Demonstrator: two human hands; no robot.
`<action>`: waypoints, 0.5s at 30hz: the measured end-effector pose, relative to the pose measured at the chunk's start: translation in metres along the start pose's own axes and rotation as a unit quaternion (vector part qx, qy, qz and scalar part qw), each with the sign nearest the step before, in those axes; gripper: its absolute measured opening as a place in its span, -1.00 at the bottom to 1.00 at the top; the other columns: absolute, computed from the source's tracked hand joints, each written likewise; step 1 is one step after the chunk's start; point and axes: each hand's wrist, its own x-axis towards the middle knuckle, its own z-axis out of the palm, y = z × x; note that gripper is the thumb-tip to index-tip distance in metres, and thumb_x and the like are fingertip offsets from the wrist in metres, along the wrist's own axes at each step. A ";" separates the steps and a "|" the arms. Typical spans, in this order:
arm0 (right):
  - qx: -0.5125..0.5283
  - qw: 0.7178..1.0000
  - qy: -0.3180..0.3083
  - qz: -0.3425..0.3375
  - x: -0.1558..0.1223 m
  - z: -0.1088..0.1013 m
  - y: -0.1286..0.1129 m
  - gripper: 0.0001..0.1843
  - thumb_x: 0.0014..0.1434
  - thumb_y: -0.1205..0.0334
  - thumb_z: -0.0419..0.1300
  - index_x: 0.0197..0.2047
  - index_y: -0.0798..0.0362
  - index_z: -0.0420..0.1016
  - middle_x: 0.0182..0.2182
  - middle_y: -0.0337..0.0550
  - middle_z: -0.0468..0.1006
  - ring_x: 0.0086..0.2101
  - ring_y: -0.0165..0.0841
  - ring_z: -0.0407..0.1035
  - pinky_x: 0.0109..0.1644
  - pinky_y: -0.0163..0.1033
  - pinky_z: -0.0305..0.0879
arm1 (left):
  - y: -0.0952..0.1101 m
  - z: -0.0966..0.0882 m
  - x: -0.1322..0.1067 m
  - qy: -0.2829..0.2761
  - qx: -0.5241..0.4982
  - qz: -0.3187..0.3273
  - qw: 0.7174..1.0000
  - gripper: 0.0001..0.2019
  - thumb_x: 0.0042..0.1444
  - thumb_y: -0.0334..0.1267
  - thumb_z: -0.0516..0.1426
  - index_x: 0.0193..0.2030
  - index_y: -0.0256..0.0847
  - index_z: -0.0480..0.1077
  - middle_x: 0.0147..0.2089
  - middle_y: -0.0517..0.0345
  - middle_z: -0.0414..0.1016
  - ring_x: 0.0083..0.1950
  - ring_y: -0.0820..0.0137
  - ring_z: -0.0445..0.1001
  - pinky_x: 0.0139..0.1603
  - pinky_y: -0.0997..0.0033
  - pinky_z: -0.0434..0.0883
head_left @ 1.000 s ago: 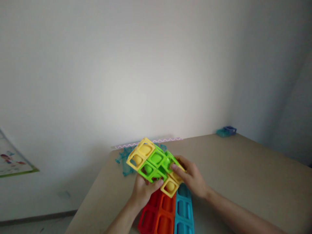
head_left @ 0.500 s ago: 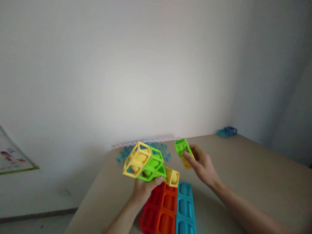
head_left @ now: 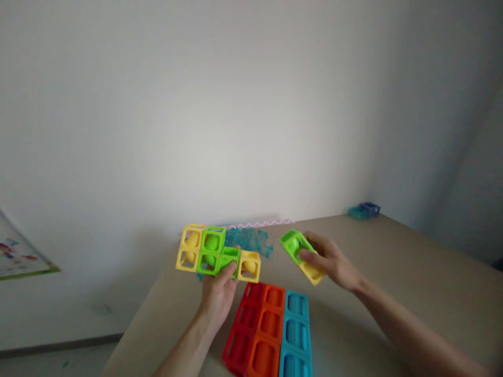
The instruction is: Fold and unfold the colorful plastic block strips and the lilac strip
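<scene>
"Two grips on my remote feed: left hand [head_left: 220, 293] clasping a yellow-green cluster [head_left: 215, 252], right hand [head_left: 332, 262] pinching a green-yellow pair [head_left: 296, 255], both above the table [head_left: 393, 272]."

"What worries you?"

"Joint strain, I judge: the cluster's overhanging yellow end could break off, dropping near the block slab [head_left: 270, 323]."

"Pointing where?"

"Cluster lengthwise left to right, dipping slightly rightward; pair slanting, green end up-left."

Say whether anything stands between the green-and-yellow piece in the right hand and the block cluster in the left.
Nothing visible: open air separates the green-and-yellow piece in the right hand from the block cluster in the left hand. The translucent teal pieces lie beyond, the red, orange and blue blocks below.
</scene>
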 end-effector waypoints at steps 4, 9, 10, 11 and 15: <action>-0.286 0.931 -0.207 0.093 -0.018 -0.046 -0.011 -0.78 -0.11 0.13 0.37 -0.42 0.07 0.50 -0.52 -0.24 0.49 -0.51 -0.35 0.34 -0.52 -0.33 0.07 | 0.003 -0.003 0.003 -0.006 0.010 0.018 1.000 -0.46 -0.12 -0.42 0.36 0.06 -0.03 0.44 -0.08 0.19 0.63 -0.14 0.34 0.58 -0.19 0.37 0.53; -0.428 0.855 -0.246 0.155 -0.036 -0.032 -0.015 -0.59 -0.30 0.06 0.45 -0.31 -0.02 0.58 -0.45 -0.19 0.58 -0.48 -0.22 0.43 -0.54 -0.31 0.03 | 0.000 -0.005 0.000 0.001 0.027 0.008 1.000 -0.43 -0.15 -0.39 0.38 0.07 -0.04 0.44 -0.12 0.18 0.65 -0.11 0.30 0.58 -0.11 0.32 0.51; -0.454 0.848 -0.235 0.141 -0.037 -0.024 -0.015 -0.56 -0.32 0.05 0.46 -0.29 -0.02 0.59 -0.44 -0.15 0.59 -0.46 -0.18 0.45 -0.53 -0.30 0.04 | -0.001 -0.005 -0.001 0.000 0.030 0.004 1.000 -0.43 -0.15 -0.40 0.38 0.06 -0.05 0.44 -0.12 0.17 0.65 -0.10 0.30 0.58 -0.07 0.30 0.50; -0.479 0.839 -0.225 0.126 -0.037 -0.015 -0.015 -0.54 -0.34 0.05 0.46 -0.29 -0.02 0.60 -0.43 -0.11 0.60 -0.44 -0.13 0.47 -0.52 -0.28 0.06 | -0.002 -0.005 -0.003 -0.003 0.033 0.001 0.999 -0.42 -0.15 -0.40 0.38 0.07 -0.06 0.43 -0.12 0.16 0.64 -0.08 0.29 0.58 -0.03 0.27 0.48; -0.526 0.823 -0.200 0.078 -0.031 0.008 -0.010 -0.64 -0.26 0.13 0.39 -0.31 0.02 0.59 -0.38 0.02 0.61 -0.37 -0.02 0.50 -0.45 -0.21 0.15 | -0.004 -0.006 -0.008 -0.016 0.053 -0.001 0.998 -0.38 -0.15 -0.41 0.38 0.11 -0.07 0.40 -0.08 0.14 0.63 -0.05 0.27 0.57 0.09 0.18 0.43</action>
